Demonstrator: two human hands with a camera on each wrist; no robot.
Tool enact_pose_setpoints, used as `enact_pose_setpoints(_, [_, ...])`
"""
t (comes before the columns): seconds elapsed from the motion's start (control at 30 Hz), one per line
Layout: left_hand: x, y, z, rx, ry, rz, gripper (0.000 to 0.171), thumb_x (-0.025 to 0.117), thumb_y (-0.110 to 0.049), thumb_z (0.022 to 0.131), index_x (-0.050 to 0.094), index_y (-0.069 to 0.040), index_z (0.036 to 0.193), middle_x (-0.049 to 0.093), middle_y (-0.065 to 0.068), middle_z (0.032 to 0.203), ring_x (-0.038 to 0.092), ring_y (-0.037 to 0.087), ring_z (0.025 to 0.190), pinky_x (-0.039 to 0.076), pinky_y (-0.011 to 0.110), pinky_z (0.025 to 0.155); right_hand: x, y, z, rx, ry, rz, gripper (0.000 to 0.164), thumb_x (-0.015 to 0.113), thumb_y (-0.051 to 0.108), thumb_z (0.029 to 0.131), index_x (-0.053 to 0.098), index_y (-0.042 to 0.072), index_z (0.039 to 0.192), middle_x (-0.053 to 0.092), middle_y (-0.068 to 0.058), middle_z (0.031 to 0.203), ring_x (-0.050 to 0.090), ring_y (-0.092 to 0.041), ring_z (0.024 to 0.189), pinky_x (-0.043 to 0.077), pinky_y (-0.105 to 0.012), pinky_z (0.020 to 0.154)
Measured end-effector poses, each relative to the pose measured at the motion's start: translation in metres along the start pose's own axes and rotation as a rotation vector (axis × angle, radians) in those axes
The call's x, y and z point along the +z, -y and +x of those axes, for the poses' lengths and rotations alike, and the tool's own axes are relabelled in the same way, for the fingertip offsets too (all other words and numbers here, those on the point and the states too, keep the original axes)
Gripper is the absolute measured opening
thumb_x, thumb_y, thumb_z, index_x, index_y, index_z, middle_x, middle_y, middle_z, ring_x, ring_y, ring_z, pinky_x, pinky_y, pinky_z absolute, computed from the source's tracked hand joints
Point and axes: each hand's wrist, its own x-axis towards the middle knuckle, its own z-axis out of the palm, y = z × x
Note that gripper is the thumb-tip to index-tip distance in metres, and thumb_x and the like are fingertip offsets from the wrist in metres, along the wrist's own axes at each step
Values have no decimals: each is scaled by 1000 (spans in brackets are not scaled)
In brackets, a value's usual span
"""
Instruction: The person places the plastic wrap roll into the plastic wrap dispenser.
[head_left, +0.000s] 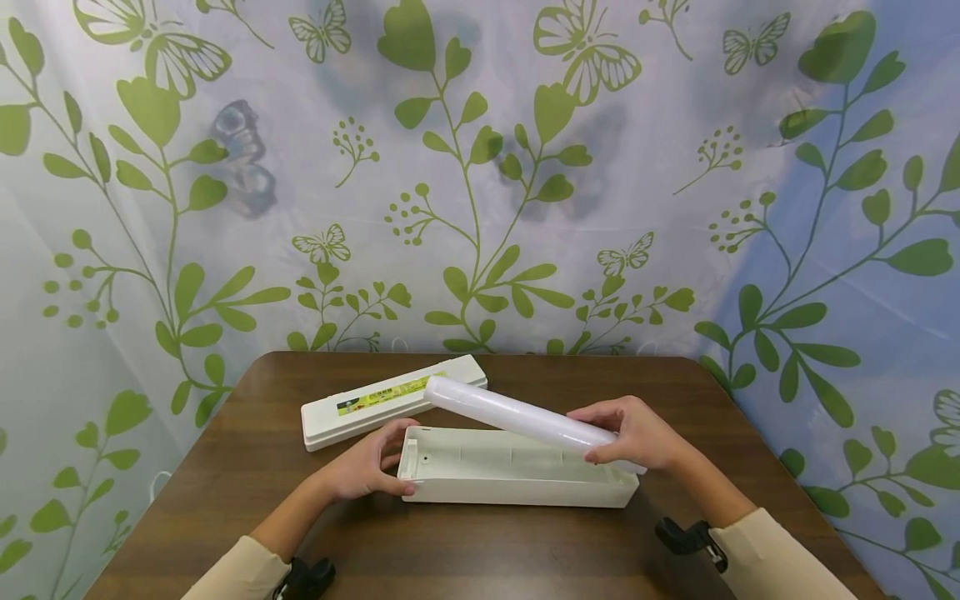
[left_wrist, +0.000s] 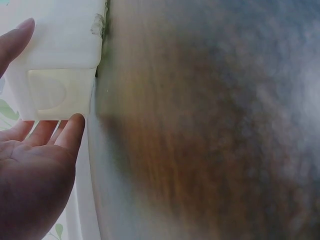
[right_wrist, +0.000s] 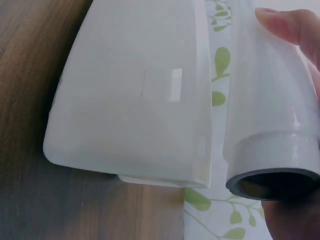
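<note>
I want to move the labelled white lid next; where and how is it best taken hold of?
Probably grip the white lid near its left end, from above, pinching across its long edges: it is slim, lies flat on the table, and that end is uncovered, whereas the roll in the right hand hides some of its right part in the head view.

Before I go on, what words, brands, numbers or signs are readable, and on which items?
Yellow-green label on the white lid: dark characters, too small and blurred to quote.
Open white box: no text visible.
White roll: no text visible.
Curtain: leaves and butterflies, no writing visible.
</note>
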Motion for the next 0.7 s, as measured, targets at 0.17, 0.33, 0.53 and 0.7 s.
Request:
enact_pose_setpoints(0.17, [2, 1, -1, 5, -1, -2, 92, 88, -7, 79, 29, 0, 150, 40, 28, 150, 39, 44, 143, 47, 21, 108, 2, 1, 2, -19, 47, 17, 49, 86, 9, 82, 72, 10, 129, 75, -13, 121, 74, -16, 90, 62, -32, 74])
enact_pose_setpoints(0.33, [9, 0, -3, -3, -10, 3, 93, 88, -8, 79, 29, -3, 151, 40, 26, 152, 39, 43, 145, 47, 25, 109, 1, 0, 1, -28, 73, 25, 48, 85, 7, 82, 72, 9, 128, 75, -13, 120, 73, -17, 89, 62, -33, 74])
enact_pose_setpoints(0.53, [18, -3, -8, -1, -27, 8, 93, 88, -8, 79, 30, -6, 152, 39, 24, 154, 38, 43, 147, 47, 27, 110, -3, -2, -2, -44, 113, 27, 49, 86, 9, 82, 72, 8, 128, 75, -13, 120, 73, -15, 90, 62, -32, 75])
enact_pose_setpoints(0.7, [22, -4, -9, 10, -41, 10, 93, 89, -8, 78, 32, -7, 152, 40, 22, 153, 39, 42, 145, 48, 27, 109, -5, -5, -1, -88, 146, 35, 49, 86, 9, 82, 71, 6, 128, 74, -14, 122, 74, -14, 94, 62, -33, 76])
